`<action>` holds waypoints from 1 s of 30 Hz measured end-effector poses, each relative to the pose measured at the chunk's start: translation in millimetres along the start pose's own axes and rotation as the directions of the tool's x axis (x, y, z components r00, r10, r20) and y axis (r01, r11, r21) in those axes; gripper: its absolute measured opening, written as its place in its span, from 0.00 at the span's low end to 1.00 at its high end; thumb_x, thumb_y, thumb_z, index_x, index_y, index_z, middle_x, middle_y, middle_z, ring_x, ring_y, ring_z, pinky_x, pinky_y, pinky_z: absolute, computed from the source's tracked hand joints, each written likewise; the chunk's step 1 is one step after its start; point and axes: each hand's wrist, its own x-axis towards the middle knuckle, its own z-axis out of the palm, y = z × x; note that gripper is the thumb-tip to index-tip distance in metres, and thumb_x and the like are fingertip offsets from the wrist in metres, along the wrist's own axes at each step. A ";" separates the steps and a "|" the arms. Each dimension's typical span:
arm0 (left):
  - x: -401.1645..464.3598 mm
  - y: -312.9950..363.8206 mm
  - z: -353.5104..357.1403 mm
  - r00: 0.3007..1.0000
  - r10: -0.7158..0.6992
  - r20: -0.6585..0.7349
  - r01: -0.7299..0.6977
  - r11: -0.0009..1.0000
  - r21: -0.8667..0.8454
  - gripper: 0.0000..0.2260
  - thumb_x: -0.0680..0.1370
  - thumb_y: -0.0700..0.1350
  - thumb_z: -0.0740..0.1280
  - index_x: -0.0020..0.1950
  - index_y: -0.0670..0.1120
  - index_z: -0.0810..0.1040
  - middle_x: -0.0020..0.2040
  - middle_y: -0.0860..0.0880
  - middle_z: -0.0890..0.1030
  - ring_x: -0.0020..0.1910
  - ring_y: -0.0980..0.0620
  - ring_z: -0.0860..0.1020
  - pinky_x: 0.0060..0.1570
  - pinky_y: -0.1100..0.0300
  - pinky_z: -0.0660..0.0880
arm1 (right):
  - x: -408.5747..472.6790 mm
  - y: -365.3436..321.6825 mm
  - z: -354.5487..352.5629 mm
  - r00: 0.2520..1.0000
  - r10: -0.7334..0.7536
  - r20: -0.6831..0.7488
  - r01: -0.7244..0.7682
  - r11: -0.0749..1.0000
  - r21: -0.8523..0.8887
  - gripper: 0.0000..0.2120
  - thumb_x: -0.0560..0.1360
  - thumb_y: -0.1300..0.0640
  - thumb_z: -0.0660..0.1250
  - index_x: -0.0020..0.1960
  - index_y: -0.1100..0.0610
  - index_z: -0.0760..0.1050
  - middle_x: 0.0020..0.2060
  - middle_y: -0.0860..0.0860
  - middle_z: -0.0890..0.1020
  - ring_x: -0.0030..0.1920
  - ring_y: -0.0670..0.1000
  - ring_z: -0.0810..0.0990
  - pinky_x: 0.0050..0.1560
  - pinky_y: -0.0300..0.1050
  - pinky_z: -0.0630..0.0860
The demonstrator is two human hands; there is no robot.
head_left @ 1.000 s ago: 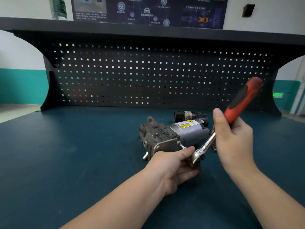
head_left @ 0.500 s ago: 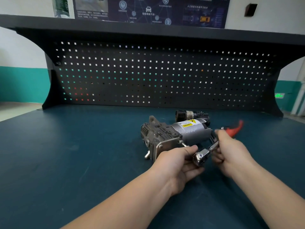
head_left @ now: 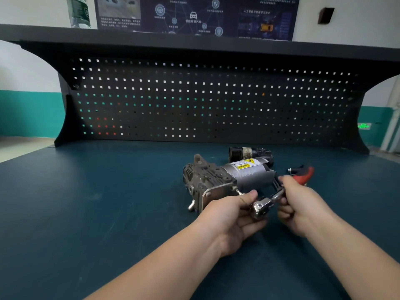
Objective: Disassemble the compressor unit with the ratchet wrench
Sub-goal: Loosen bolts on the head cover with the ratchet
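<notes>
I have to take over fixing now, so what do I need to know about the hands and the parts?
Left hand: fingers curled around the wrench head, steadying it at a long bolt sticking out of the compressor.
Right hand: grips the wrench's red handle, low near the bench.
Compressor lies on its side on the bench; a small dark part sits behind it.
Done: wrench is at the bolt.
Left: bolt not yet out; unit appears mostly together.
</notes>
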 end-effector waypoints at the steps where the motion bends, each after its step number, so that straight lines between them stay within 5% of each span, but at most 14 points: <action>1: 0.0 -0.3 -1.0 1.000 0.000 0.002 0.000 1.000 0.009 0.05 0.75 0.40 0.69 0.46 0.38 0.78 0.36 0.43 0.82 0.35 0.48 0.80 0.36 0.57 0.81 | -1.7 -0.7 1.1 0.993 -0.114 -0.026 0.114 0.993 -0.004 0.16 0.76 0.49 0.64 0.34 0.54 0.66 0.16 0.46 0.64 0.15 0.45 0.59 0.19 0.35 0.58; 5: -0.3 -0.6 -8.0 1.000 0.014 -0.002 -0.014 0.999 0.042 0.09 0.72 0.42 0.73 0.47 0.39 0.80 0.39 0.43 0.83 0.38 0.49 0.81 0.42 0.57 0.81 | -22.3 -13.1 5.7 0.738 -0.674 0.000 0.670 0.733 -0.116 0.20 0.70 0.37 0.64 0.30 0.50 0.68 0.19 0.44 0.67 0.22 0.43 0.64 0.26 0.39 0.65; 7: -0.4 -1.0 -8.8 1.000 0.022 0.002 -0.022 0.999 0.036 0.08 0.71 0.42 0.73 0.45 0.40 0.80 0.40 0.44 0.83 0.38 0.50 0.81 0.43 0.56 0.81 | -32.2 -12.4 5.4 0.639 -0.765 0.085 0.767 0.624 -0.149 0.19 0.70 0.35 0.63 0.29 0.47 0.69 0.21 0.44 0.68 0.24 0.43 0.65 0.25 0.35 0.64; 9: -0.1 -1.2 -7.6 1.000 0.021 -0.007 -0.021 0.999 0.027 0.06 0.71 0.41 0.73 0.43 0.39 0.80 0.38 0.44 0.82 0.35 0.50 0.81 0.42 0.57 0.81 | -36.6 -11.2 6.1 0.650 -0.754 0.092 0.758 0.636 -0.141 0.18 0.70 0.35 0.63 0.29 0.46 0.70 0.21 0.44 0.68 0.24 0.43 0.66 0.26 0.38 0.65; 12: 1.1 -0.3 -4.7 1.000 0.022 -0.009 -0.022 1.000 0.021 0.04 0.73 0.39 0.71 0.45 0.38 0.80 0.39 0.43 0.83 0.36 0.49 0.81 0.39 0.57 0.81 | -27.2 -13.6 6.5 0.820 -0.571 -0.023 0.563 0.814 -0.144 0.19 0.73 0.40 0.64 0.29 0.50 0.69 0.18 0.45 0.66 0.22 0.47 0.66 0.26 0.42 0.65; 14: 0.8 0.8 -2.3 1.000 0.027 -0.003 -0.027 1.000 0.006 0.04 0.74 0.38 0.70 0.45 0.38 0.79 0.38 0.43 0.83 0.35 0.49 0.82 0.37 0.57 0.81 | -12.7 -9.8 2.9 0.969 -0.241 -0.058 0.237 0.969 -0.071 0.17 0.76 0.46 0.64 0.32 0.53 0.66 0.16 0.47 0.65 0.16 0.46 0.61 0.21 0.37 0.60; 17: -0.2 1.4 0.2 1.000 0.027 -0.006 -0.027 1.000 -0.009 0.04 0.74 0.38 0.70 0.42 0.38 0.78 0.35 0.42 0.82 0.33 0.49 0.82 0.35 0.57 0.81 | -3.5 0.8 1.6 0.991 0.127 0.046 -0.129 0.989 0.066 0.18 0.78 0.49 0.62 0.33 0.54 0.63 0.14 0.47 0.63 0.13 0.44 0.56 0.17 0.31 0.55; 18: -0.1 1.1 0.4 1.000 0.025 -0.009 -0.025 1.000 -0.004 0.03 0.74 0.38 0.69 0.43 0.38 0.78 0.35 0.42 0.82 0.34 0.49 0.81 0.35 0.57 0.81 | -4.3 0.9 2.0 0.996 0.083 0.021 -0.084 0.994 0.066 0.18 0.78 0.49 0.62 0.33 0.54 0.64 0.14 0.46 0.62 0.13 0.44 0.57 0.18 0.32 0.56; 20: 0.1 -0.3 -0.2 1.000 0.024 -0.011 -0.024 1.000 0.012 0.04 0.75 0.39 0.69 0.44 0.38 0.78 0.38 0.42 0.82 0.36 0.48 0.81 0.36 0.57 0.81 | -8.8 -4.2 4.1 0.965 -0.255 -0.056 0.256 0.967 0.012 0.17 0.76 0.46 0.64 0.33 0.53 0.66 0.16 0.45 0.64 0.16 0.45 0.62 0.22 0.38 0.62; 23: -1.4 -2.4 -1.9 0.999 0.031 0.010 -0.032 0.999 0.043 0.07 0.73 0.43 0.71 0.41 0.39 0.80 0.35 0.44 0.82 0.35 0.48 0.80 0.41 0.56 0.81 | -30.6 -13.3 8.2 0.666 -0.743 0.064 0.745 0.660 -0.098 0.18 0.71 0.38 0.64 0.30 0.50 0.68 0.22 0.44 0.67 0.25 0.43 0.65 0.28 0.39 0.66; 25: -1.9 -3.0 -2.0 0.999 0.041 -0.006 -0.041 0.999 0.032 0.06 0.73 0.42 0.72 0.39 0.39 0.80 0.33 0.44 0.81 0.32 0.49 0.80 0.41 0.55 0.81 | -42.5 -9.8 10.2 0.529 -0.836 0.144 0.848 0.519 -0.105 0.17 0.72 0.39 0.64 0.32 0.49 0.67 0.23 0.43 0.68 0.25 0.40 0.65 0.28 0.30 0.63; 26: -1.9 -3.1 -1.7 0.999 0.045 -0.021 -0.044 0.999 0.019 0.06 0.73 0.40 0.71 0.39 0.39 0.80 0.32 0.44 0.81 0.32 0.49 0.80 0.40 0.55 0.81 | -44.5 -8.6 10.9 0.521 -0.842 0.137 0.853 0.508 -0.123 0.17 0.72 0.40 0.64 0.31 0.49 0.67 0.23 0.43 0.68 0.25 0.40 0.65 0.28 0.29 0.63; 28: -1.6 -2.3 -1.0 0.998 0.048 -0.036 -0.048 0.999 0.002 0.06 0.74 0.38 0.70 0.38 0.38 0.79 0.32 0.44 0.80 0.33 0.48 0.79 0.39 0.55 0.81 | -40.0 -9.8 12.1 0.631 -0.775 0.043 0.770 0.618 -0.160 0.18 0.73 0.40 0.64 0.29 0.47 0.68 0.21 0.42 0.67 0.24 0.41 0.65 0.29 0.34 0.66; 30: -1.7 -0.7 0.4 0.999 0.041 -0.020 -0.041 0.999 -0.001 0.05 0.75 0.39 0.69 0.40 0.38 0.79 0.34 0.43 0.82 0.34 0.47 0.80 0.37 0.55 0.81 | -23.9 -9.8 8.1 0.852 -0.517 -0.081 0.505 0.853 -0.134 0.19 0.74 0.41 0.63 0.30 0.51 0.68 0.18 0.44 0.66 0.21 0.46 0.65 0.26 0.41 0.65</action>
